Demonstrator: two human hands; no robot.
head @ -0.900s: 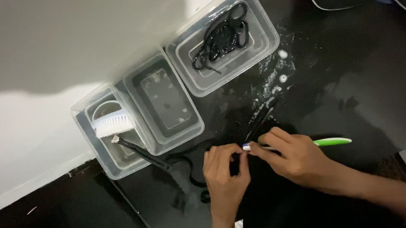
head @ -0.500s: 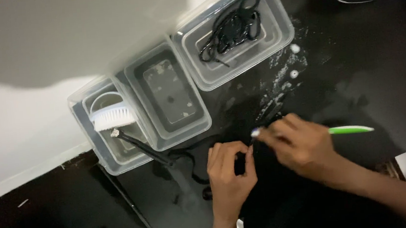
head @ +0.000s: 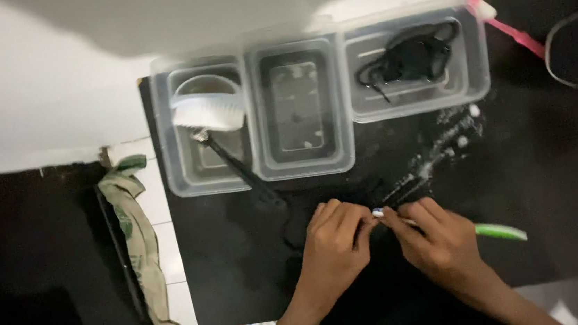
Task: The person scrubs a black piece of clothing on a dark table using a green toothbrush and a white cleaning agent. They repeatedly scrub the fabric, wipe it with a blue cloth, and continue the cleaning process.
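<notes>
- Toothbrush (head: 497, 231): green handle, white/blue head. My right hand (head: 442, 243) is closed around the handle, bristle end pointing left toward the middle of the black desk (head: 229, 272).
- Left hand (head: 334, 239): fingertips pinched together on something small and dark right at the brush head. Can't tell what it is, it blends into the desk.
- Both hands meet at the near-centre of the desk, touching or almost touching at the brush head.
- Judgement on doing this well: short light strokes, keep the pinch firm, and hold the piece low over the wet patch so nothing flicks off the near edge.
- White foam streak and droplets (head: 435, 157) on the desk just beyond the hands, running toward the far right.
- Along the far edge, three clear plastic tubs side by side:
  - left tub (head: 193, 178) holds a white scrub brush (head: 208, 112) with a dark handle poking out over the rim toward me
  - middle tub (head: 267, 115) looks like water, nothing clear in it
  - right tub (head: 475, 55) holds a tangle of black cord-like stuff (head: 412, 54)
- Pink toothbrush (head: 511, 28) lies beside the right tub's far corner.
- Green-printed cloth (head: 134, 225) hangs off the left edge.
</notes>
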